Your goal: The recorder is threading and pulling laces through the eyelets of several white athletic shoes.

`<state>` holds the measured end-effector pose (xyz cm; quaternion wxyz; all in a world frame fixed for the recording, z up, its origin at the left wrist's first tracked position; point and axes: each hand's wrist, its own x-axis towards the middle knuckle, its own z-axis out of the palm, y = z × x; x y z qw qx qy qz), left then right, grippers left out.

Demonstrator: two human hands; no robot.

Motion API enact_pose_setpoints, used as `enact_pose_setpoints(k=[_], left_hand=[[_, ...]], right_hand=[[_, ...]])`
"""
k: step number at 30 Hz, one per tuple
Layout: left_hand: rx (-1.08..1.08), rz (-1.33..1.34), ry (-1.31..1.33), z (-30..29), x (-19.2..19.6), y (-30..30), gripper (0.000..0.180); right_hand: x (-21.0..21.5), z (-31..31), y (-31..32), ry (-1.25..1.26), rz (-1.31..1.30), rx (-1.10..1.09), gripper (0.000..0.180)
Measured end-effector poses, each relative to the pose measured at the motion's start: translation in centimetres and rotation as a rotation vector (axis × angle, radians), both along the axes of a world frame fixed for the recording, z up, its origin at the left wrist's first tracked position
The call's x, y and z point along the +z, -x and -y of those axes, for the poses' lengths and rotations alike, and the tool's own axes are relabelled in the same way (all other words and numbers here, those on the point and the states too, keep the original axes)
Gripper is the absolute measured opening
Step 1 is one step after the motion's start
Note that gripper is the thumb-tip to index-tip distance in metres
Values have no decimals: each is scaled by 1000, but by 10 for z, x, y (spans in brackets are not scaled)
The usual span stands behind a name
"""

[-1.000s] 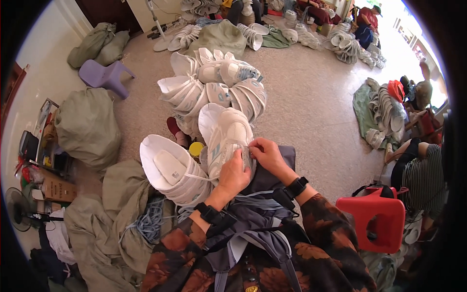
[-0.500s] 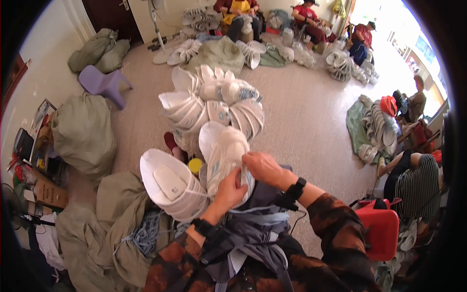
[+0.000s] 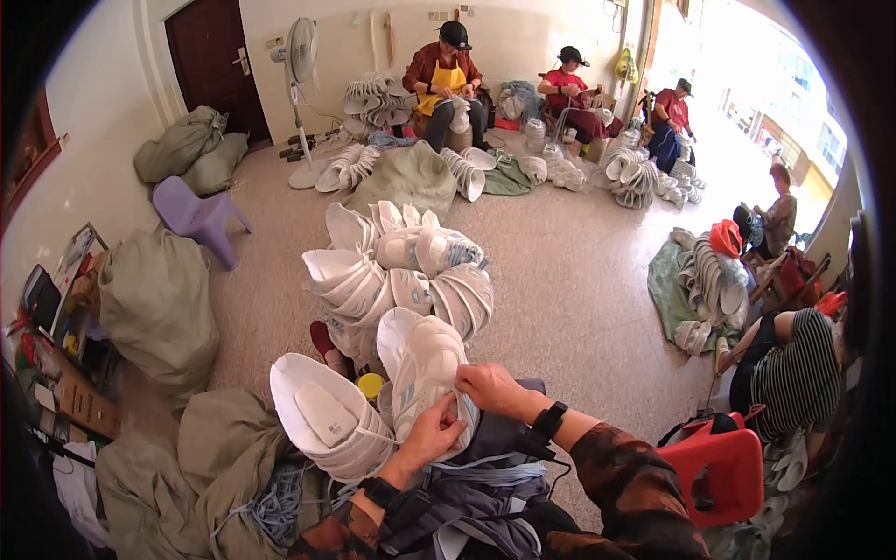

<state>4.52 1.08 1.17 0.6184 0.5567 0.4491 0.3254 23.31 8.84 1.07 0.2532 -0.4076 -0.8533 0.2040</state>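
A white shoe upper (image 3: pixel 425 359) with pale blue-grey markings stands in front of me over my lap. My left hand (image 3: pixel 431 437) grips its near end, thumb and fingers pressed on the edge. At its right side my right hand (image 3: pixel 493 388) is closed in a pinch against the upper; whatever lies between those fingertips is too small to make out. Left of it leans a nested stack of white uppers (image 3: pixel 329 411) with a pale insole-shaped piece inside. Light blue laces (image 3: pixel 495 474) lie across my lap, and more laces (image 3: pixel 277 504) are bunched at the left.
Ahead on the floor sits a large ring of stacked uppers (image 3: pixel 397 280), with a yellow lid (image 3: pixel 371 385) nearer me. Olive sacks (image 3: pixel 159 299) and a purple chair (image 3: pixel 196 215) stand left, a red stool (image 3: pixel 714 467) right. Several people work along the far and right sides.
The view has tilted up, so the scene sits lower and more of the far wall shows. Both hands stay at the same upper, with the right hand still pinched at its side.
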Motion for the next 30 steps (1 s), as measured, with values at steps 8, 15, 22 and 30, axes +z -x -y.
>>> enact_pose_setpoints(k=[8,15,22,30], left_hand=[[-1,99,81,2,-7,4,32],[104,191,194,4,-10,4,29],[160,156,271,-3,5,2,30],[199,207,268,-2,-22,2,28]], right_hand=[[25,15,12,142,213,-85,45],[35,12,33,171,537,-70,37],[28,0,33,93,651,-64,36],[43,27,18,26,451,165,27]])
